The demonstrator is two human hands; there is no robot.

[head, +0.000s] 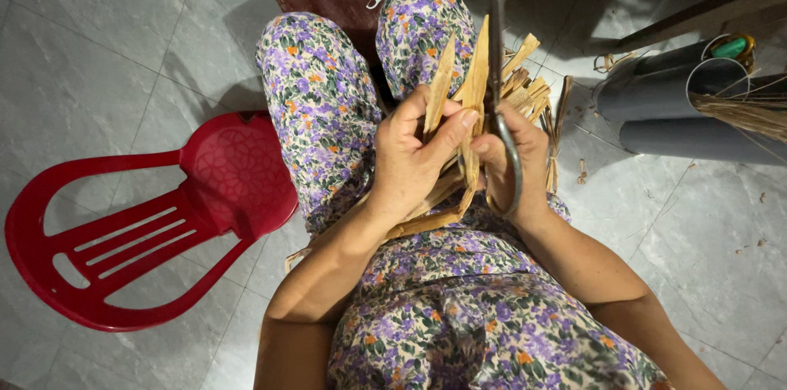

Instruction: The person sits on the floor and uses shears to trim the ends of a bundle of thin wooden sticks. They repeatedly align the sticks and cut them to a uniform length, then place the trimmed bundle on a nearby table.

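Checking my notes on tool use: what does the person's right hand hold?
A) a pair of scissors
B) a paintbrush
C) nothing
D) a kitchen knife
A: the right hand grips the loop handle of a pair of scissors, blades pointing up beside the dried leaf strips held by the left hand.

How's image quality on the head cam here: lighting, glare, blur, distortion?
Head view: lit from the front, hands and dried leaf strips bright and sharp; the scissors in the right hand read dark, blades slightly soft; left hand crisp; mild sheen on the red plastic chair; top right by the grey pipes falls into shadow; wide-angle stretch at the edges.
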